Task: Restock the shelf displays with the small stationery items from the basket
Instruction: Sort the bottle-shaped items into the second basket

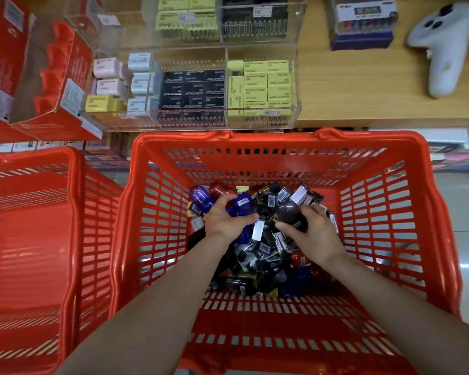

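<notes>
Both my hands reach into a red plastic basket [390,239] that holds a heap of small stationery items [263,255], mostly dark boxed pieces with white labels. My left hand [225,219] curls round a blue rounded item [243,203] at the heap's far left; a purple one [199,197] and a red one [220,188] lie beside it. My right hand [312,234] grips a dark brown rounded item [289,212]. On the wooden shelf beyond stands a clear acrylic display [295,115] with black boxes [191,89] and yellow-green boxes [260,87] in separate compartments.
A second red basket [38,226] stands at the left with nothing visible inside. Red cartons [65,85] lean at the upper left. Pink, pale blue and yellow boxes [119,82] fill the display's left part. A white game controller [441,47] and a boxed set [363,23] lie on the shelf [363,90] at the right.
</notes>
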